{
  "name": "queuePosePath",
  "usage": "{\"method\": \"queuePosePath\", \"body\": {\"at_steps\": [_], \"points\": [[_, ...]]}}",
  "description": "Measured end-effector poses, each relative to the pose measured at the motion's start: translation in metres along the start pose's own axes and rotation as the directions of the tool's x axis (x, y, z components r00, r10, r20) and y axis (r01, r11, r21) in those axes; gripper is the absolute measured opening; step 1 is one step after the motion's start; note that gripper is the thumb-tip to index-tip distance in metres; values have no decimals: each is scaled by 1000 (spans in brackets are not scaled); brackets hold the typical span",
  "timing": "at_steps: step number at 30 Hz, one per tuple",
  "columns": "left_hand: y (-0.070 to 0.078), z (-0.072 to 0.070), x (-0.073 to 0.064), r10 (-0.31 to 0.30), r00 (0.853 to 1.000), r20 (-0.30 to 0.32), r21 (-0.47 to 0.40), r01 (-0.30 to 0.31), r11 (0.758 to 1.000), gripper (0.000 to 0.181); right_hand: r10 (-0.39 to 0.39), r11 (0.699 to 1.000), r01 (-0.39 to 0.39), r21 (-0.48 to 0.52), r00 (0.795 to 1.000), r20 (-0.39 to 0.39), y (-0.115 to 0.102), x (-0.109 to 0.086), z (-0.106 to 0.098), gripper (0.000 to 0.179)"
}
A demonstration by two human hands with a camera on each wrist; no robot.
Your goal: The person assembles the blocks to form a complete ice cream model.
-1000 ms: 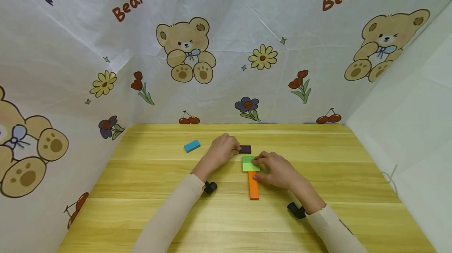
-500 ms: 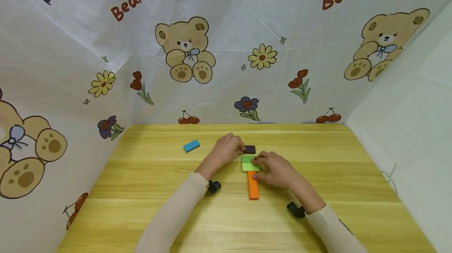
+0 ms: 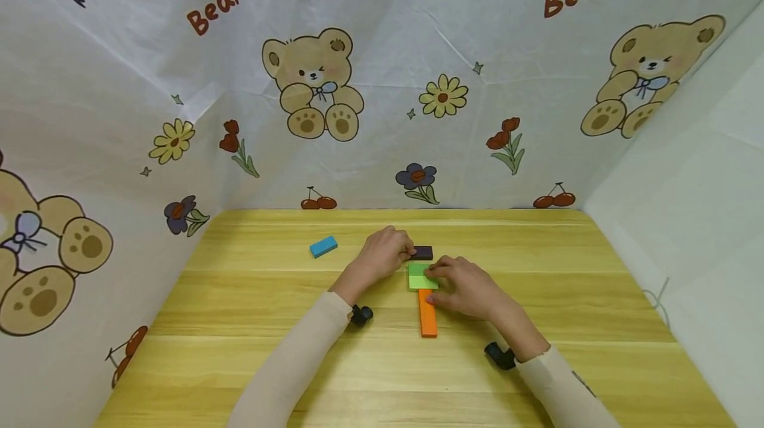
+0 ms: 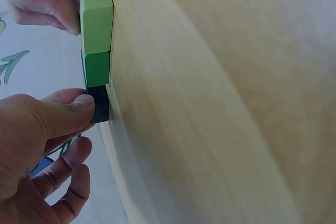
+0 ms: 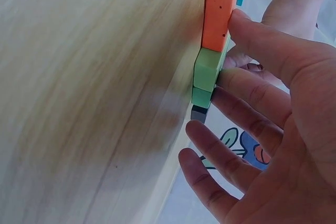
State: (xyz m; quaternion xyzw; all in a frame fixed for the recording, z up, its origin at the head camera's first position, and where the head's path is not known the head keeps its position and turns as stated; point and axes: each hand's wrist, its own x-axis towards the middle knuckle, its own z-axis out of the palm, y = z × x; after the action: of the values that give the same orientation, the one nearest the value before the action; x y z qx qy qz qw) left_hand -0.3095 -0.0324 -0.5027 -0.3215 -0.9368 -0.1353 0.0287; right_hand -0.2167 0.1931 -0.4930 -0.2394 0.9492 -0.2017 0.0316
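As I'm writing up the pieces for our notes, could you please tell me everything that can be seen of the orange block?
The orange block is a long, narrow bar with flat faces and straight edges, and looks like painted wood. Two tiny dark dots show on its side in the right wrist view. It lies flat on the table, pointing roughly away from the person, its far end against the light green block. The thumb of the right hand touches it near that end.

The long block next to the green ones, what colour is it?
The long block is orange, seen best in the head view.
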Motion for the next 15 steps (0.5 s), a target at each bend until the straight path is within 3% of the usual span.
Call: {"method": "queuePosePath", "body": {"at_steps": [15], "points": [[-3, -3, -10, 29, 998, 52, -49, -26, 998, 24, 13, 1000, -13, -15, 1000, 11, -2, 0, -1, 51]]}}
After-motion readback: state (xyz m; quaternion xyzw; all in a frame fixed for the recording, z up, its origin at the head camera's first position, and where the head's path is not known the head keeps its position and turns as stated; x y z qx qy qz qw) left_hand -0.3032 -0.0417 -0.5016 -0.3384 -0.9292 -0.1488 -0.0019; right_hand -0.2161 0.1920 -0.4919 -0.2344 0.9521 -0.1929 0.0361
